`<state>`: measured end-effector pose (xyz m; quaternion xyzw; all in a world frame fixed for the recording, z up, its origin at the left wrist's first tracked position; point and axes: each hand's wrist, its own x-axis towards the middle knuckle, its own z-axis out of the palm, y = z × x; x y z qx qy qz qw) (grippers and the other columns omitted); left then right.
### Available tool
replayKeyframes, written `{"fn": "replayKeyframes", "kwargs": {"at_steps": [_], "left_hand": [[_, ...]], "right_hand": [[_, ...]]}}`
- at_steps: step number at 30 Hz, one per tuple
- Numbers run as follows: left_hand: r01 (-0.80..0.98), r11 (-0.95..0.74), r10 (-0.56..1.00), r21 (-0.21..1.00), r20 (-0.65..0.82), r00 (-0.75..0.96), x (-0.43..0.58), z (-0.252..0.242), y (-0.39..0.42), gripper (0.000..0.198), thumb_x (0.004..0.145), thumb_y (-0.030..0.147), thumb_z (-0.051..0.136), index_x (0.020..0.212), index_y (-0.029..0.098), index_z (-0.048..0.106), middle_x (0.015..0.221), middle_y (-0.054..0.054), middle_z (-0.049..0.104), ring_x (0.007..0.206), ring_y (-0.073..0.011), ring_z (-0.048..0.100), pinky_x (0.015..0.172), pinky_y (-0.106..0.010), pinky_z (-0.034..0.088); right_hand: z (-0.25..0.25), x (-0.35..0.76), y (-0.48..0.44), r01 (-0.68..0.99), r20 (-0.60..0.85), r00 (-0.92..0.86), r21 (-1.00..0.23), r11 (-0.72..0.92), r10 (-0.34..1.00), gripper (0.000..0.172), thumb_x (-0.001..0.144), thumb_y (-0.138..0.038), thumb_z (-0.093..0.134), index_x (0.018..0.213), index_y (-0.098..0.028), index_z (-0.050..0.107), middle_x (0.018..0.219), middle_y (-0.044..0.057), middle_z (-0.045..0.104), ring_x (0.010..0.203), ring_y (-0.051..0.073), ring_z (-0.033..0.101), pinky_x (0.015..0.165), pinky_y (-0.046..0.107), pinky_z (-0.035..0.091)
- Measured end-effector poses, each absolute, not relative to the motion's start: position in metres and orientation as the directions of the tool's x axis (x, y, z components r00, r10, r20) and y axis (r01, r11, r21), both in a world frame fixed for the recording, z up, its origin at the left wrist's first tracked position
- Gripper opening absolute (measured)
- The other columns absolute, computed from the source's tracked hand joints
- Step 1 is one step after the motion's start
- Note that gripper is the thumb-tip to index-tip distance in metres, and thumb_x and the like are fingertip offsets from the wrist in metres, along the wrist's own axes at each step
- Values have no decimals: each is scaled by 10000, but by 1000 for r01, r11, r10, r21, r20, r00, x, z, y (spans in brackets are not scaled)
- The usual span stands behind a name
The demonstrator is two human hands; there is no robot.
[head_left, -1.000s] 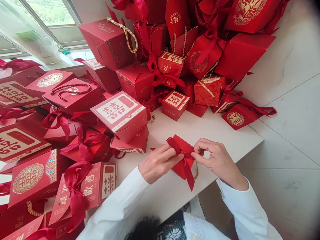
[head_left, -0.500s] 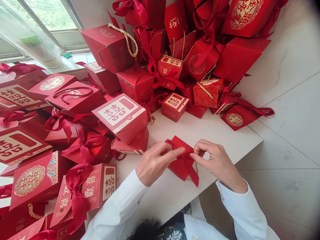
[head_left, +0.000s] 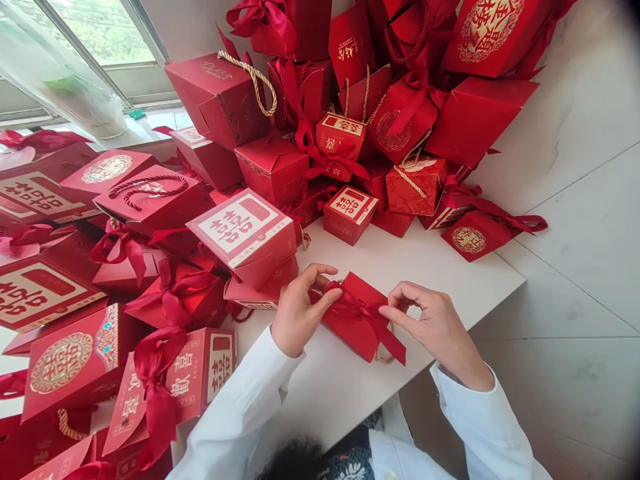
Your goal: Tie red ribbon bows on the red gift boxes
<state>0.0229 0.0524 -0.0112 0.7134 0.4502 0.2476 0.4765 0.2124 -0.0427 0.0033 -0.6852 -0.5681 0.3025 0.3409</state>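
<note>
Left hand (head_left: 299,312) pinches the ribbon (head_left: 387,337) at one end of the small red box (head_left: 367,290), while the right hand (head_left: 436,327) nips the other strand. The box, tipped up a second ago, now lies flatter on the counter (head_left: 350,393), its ribbon drawn wider.

small red gift box (head_left: 350,323), lying tilted on the table (head_left: 425,267) between the left hand (head_left: 296,317) and the right hand (head_left: 436,328). red satin ribbon (head_left: 369,315) knotted across its top, pinched by both hands, one tail trailing beside the right hand. gold cord (head_left: 384,359) peeking out beneath.
</note>
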Motion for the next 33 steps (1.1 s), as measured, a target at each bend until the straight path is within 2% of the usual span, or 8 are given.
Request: {"fn": "replayKeyframes", "kwargs": {"at_steps": [6, 12, 16, 18, 21, 25, 28, 33], "left_hand": [[433, -209, 892, 877, -11, 453, 21, -11, 47, 369, 851, 338, 580, 1165, 192, 450, 849, -13, 604, 748, -144, 609, 644, -252, 481], [571, -559, 816, 601, 276, 507, 1, 0, 22, 332, 842, 322, 627, 1087, 187, 447, 926, -25, 568, 747, -133, 591, 673, -258, 500], [548, -736, 662, 397, 255, 705, -11, -4, 9, 38, 914, 164, 492, 921, 189, 520, 813, -10, 575, 704, -140, 563, 612, -252, 460], [515, -790, 606, 332, 297, 738, -10, -4, 2, 148, 913, 81, 438, 883, 175, 548, 782, -17, 577, 667, -136, 532, 580, -253, 428], [442, -860, 510, 254, 437, 741, -6, 3, -8, 170, 896, 48, 438, 897, 137, 583, 787, -45, 597, 701, -152, 522, 595, -272, 423], [289, -947, 320, 140, 493, 809, -4, 12, -12, 179, 896, 69, 439, 873, 100, 614, 768, -71, 595, 806, -198, 531, 688, -320, 450], [269, -957, 289, 108, 451, 845, -5, 5, -9, 219, 894, 57, 416, 809, 116, 610, 758, -70, 584, 806, -198, 527, 689, -328, 442], [273, -929, 347, 252, 326, 879, -7, -13, -7, 251, 859, 25, 389, 702, 149, 541, 766, -51, 567, 703, -159, 477, 639, -302, 414]], "right_hand": [[1, 212, -42, 587, 3, 198, -801, -117, 980, 156, 833, -261, 585, 699, -217, 517, 664, -38, 549, 600, 119, 487, 592, 236, 406], [3, 215, -56, 557, 13, 348, -807, -196, 937, 232, 785, -394, 661, 900, -237, 535, 789, -6, 600, 648, 134, 545, 625, 242, 464], [1, 215, -72, 537, -82, 345, -800, -268, 935, 214, 784, -387, 667, 814, -246, 509, 749, -34, 617, 676, 135, 580, 693, 251, 463], [-3, 210, -78, 499, -154, 321, -811, -305, 934, 214, 780, -380, 673, 809, -248, 507, 733, -40, 621, 702, 144, 591, 722, 261, 454], [-9, 199, -83, 345, -236, 290, -878, -331, 927, 205, 807, -365, 645, 801, -241, 482, 711, -42, 597, 683, 138, 575, 680, 251, 444], [-13, 185, -83, -71, -278, 230, -961, -269, 933, 232, 853, -364, 593, 779, -232, 418, 649, -53, 547, 620, 114, 542, 612, 224, 424], [-15, 181, -81, -250, -320, 191, -930, -270, 928, 256, 853, -366, 597, 794, -229, 390, 621, -53, 561, 620, 113, 543, 631, 229, 423], [-20, 183, -85, -111, -384, 151, -922, -370, 911, 227, 862, -340, 573, 820, -232, 378, 630, -57, 556, 617, 122, 551, 631, 244, 411]]}}
